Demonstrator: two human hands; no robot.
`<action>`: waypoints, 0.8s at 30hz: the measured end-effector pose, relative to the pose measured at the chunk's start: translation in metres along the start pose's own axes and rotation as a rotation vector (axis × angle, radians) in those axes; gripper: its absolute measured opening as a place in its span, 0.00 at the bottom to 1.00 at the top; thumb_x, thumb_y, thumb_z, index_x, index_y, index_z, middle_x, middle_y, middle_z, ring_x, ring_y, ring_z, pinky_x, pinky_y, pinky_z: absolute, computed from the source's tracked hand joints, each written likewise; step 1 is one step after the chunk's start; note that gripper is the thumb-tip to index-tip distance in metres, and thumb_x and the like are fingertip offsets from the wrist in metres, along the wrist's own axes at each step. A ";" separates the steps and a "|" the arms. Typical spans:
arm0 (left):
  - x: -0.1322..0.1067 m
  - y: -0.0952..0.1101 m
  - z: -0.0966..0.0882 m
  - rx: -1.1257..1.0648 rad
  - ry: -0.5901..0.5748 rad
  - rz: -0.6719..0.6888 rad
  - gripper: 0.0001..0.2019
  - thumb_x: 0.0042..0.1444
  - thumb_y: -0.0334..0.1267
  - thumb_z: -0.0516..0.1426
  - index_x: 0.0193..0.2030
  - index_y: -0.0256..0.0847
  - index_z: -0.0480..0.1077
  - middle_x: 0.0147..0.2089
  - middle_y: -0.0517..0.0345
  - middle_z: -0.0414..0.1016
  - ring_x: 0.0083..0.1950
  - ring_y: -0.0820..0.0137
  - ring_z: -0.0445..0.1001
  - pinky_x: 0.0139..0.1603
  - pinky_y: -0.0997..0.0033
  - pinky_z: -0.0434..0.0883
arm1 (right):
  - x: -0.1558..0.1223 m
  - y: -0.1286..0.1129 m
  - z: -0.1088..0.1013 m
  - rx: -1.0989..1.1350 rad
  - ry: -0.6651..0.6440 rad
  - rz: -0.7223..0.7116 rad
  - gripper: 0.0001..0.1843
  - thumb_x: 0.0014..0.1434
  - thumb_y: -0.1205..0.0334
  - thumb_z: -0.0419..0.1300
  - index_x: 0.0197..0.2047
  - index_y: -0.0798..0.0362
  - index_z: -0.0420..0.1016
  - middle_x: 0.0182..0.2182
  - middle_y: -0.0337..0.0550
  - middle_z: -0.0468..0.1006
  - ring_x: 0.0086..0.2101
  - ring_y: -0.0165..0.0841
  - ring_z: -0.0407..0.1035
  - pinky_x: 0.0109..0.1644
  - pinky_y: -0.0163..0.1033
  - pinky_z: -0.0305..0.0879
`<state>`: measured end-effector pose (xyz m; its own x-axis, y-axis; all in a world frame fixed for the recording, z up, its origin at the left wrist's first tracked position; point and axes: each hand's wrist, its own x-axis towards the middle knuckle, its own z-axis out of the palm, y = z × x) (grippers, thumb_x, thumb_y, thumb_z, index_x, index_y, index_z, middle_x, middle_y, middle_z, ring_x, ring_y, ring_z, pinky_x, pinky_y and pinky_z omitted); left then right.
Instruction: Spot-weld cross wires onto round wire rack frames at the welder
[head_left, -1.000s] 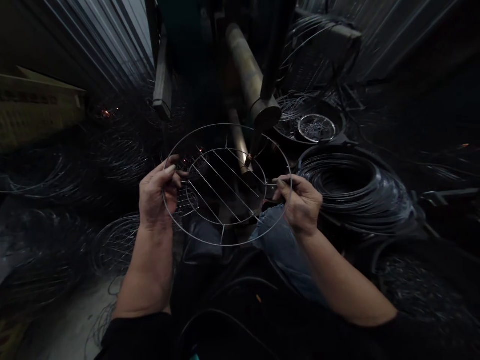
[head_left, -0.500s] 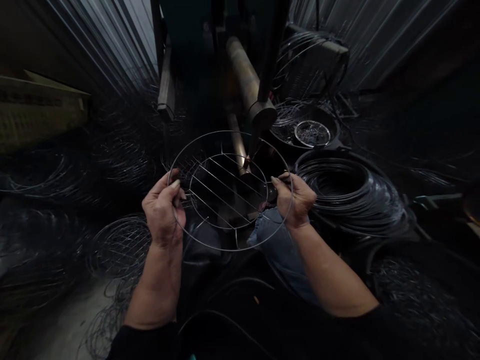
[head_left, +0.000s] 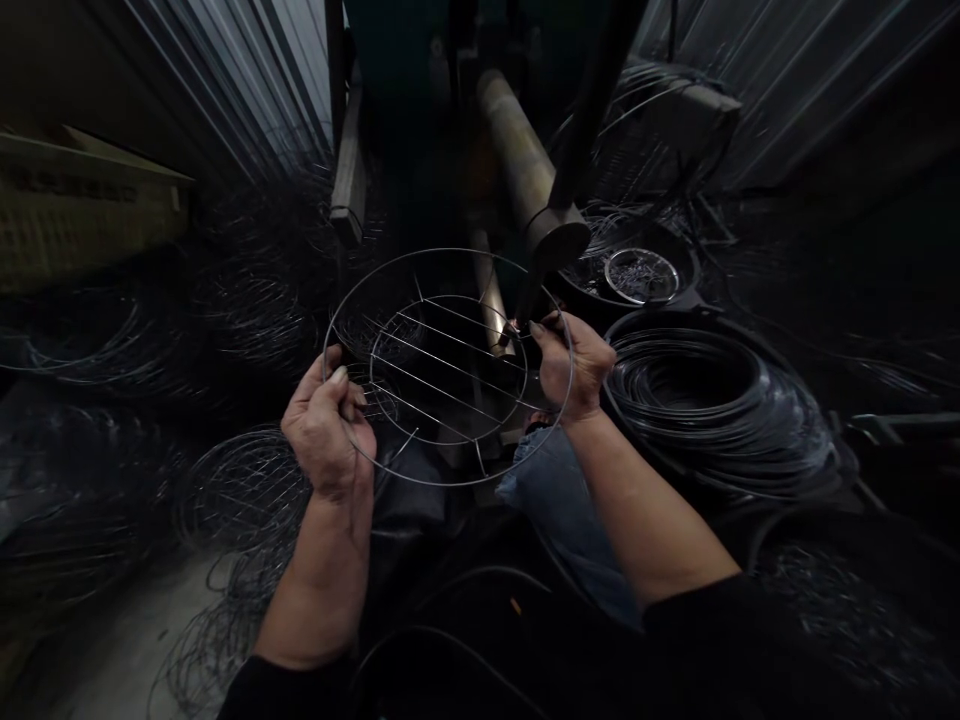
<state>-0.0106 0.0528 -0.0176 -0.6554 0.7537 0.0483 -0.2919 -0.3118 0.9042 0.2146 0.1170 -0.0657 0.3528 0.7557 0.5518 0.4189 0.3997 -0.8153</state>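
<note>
A round wire rack (head_left: 450, 443), with an outer ring, a smaller inner ring, parallel bars and short spokes, is held in front of me. My left hand (head_left: 330, 425) pinches its left side between thumb and fingers. On the opposite side, my right hand (head_left: 576, 365) is closed on the rack's right edge, its fingertips partly hidden. Just beyond that hand, the rack's far right part overlaps the copper-coloured tip (head_left: 511, 330) of a machine. A lower brass-coloured rod (head_left: 491, 300) shows through the wires; whether they touch cannot be made out.
A thick metal cylinder (head_left: 525, 150) juts toward me above the rack. To the right stand a large wire coil (head_left: 750, 420) and a tub holding a small round dish (head_left: 642, 276). More wire racks (head_left: 251, 480) lie stacked at left, near a yellowish box (head_left: 82, 215).
The rack has turned slightly, its right side rising and moving closer to the machine's tip with my right hand. My left hand keeps its grip. The view has shifted a little left.
</note>
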 end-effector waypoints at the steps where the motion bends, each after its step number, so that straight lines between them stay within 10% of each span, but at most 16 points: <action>1: 0.001 0.000 0.001 0.006 0.001 -0.001 0.12 0.41 0.30 0.60 0.35 0.36 0.78 0.35 0.56 0.77 0.21 0.83 0.60 0.23 0.78 0.61 | 0.001 0.000 0.000 -0.005 -0.006 0.004 0.06 0.55 0.63 0.62 0.26 0.51 0.74 0.23 0.35 0.72 0.28 0.31 0.65 0.37 0.37 0.64; 24: -0.011 -0.005 0.008 0.033 0.035 -0.021 0.10 0.46 0.29 0.58 0.37 0.38 0.77 0.27 0.61 0.72 0.20 0.82 0.59 0.25 0.77 0.62 | 0.017 0.004 0.007 0.066 -0.010 0.144 0.04 0.51 0.64 0.64 0.26 0.51 0.75 0.22 0.33 0.72 0.26 0.27 0.65 0.34 0.35 0.64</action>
<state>0.0039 0.0502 -0.0196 -0.6737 0.7389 0.0146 -0.2830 -0.2761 0.9185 0.2159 0.1348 -0.0609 0.3965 0.8127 0.4269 0.3089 0.3198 -0.8957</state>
